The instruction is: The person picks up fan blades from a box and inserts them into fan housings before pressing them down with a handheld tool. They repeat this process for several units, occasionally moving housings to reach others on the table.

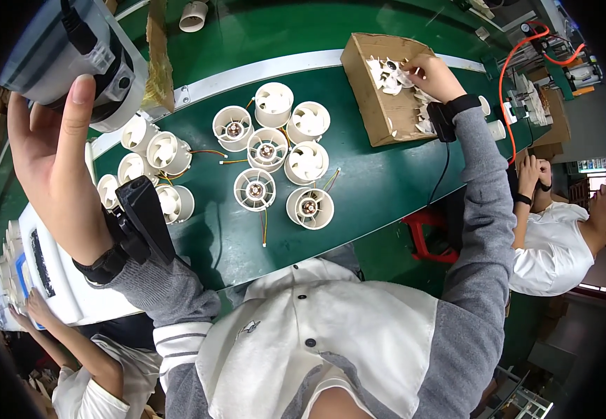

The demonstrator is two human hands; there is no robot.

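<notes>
My left hand [58, 160] is raised at the upper left, its thumb in front of a translucent device [111, 77] with a black band and plugged-in cable; its fingertips are hidden behind it. In the open cardboard box [367, 105], my right hand [434, 75] pinches a white fan impeller [394, 75] among several others. On the green table [380, 174], several white round fan housings stand in the middle. Some have impellers inside, like this fan [274, 101]; others show bare motors and spokes, like this housing [255, 189]. Thin coloured wires trail from them.
More white fans [170, 152] cluster at the left. A black cable [442, 174] runs from my right wrist device across the table edge. A red stool [425, 237] stands below. An orange hose [504, 91] hangs at the right. Co-workers sit at the right [554, 244] and lower left [100, 370].
</notes>
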